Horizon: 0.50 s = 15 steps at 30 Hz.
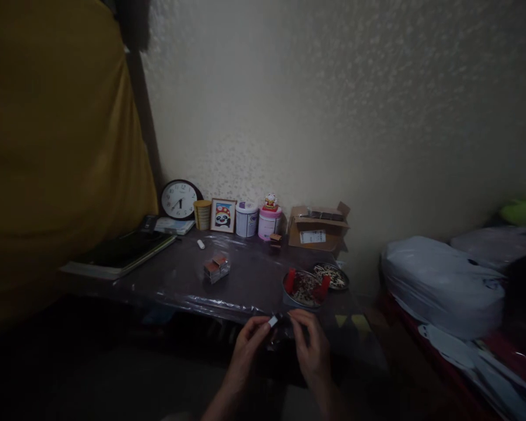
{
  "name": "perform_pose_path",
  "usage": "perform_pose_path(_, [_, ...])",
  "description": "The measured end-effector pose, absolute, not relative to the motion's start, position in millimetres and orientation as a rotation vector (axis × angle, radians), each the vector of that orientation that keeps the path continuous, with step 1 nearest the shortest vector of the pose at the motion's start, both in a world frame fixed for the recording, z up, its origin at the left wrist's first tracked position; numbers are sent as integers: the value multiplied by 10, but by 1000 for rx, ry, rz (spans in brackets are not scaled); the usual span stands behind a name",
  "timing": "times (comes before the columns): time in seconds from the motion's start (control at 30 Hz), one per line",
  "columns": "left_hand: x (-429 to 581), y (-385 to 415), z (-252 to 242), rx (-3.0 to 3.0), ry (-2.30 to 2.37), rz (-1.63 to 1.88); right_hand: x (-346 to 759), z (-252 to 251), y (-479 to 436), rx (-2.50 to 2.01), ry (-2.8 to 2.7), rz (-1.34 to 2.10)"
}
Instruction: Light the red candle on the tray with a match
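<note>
Both my hands are raised at the near edge of a low dark table [179,280]. My left hand [249,345] pinches a small white piece [272,321] between thumb and fingers. My right hand [309,345] grips a dark crinkly plastic wrapper [283,334] that hangs between the two hands. Just beyond the hands stands a metal bowl [304,289] with red pieces and speckled contents, and its lid or a second dish [332,276] lies beside it. It is too dim to tell what the wrapper contains.
A wrapped packet of small boxes [217,268] and a white stub [200,244] lie mid-table. Along the wall stand a clock [180,199], cup, panda picture [223,215], two tins and a cardboard box [318,228]. Books [120,252] lie left; bedding [442,283] right.
</note>
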State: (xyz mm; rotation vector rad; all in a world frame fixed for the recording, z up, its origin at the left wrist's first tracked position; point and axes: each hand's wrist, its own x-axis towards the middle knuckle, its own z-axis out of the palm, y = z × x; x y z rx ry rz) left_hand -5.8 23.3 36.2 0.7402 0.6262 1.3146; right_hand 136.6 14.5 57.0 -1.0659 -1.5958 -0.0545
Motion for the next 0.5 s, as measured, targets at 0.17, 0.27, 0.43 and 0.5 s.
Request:
perform_pose_path(0.17, [-66, 216, 394, 767, 624, 1323, 1377, 568, 145, -1011, -1741, -83])
perform_pose_path(0.27, [-77, 207, 417, 768, 653, 1319, 1451, 522, 249, -1143, -1617, -63])
perform_pose_path(0.43, [-88, 174, 490, 711, 677, 1290, 1604, 557, 350, -1161, -1329, -14])
perform_pose_path(0.5, [-87, 165, 509, 713, 679, 1288, 1607, 576, 334, -1146, -1292, 25])
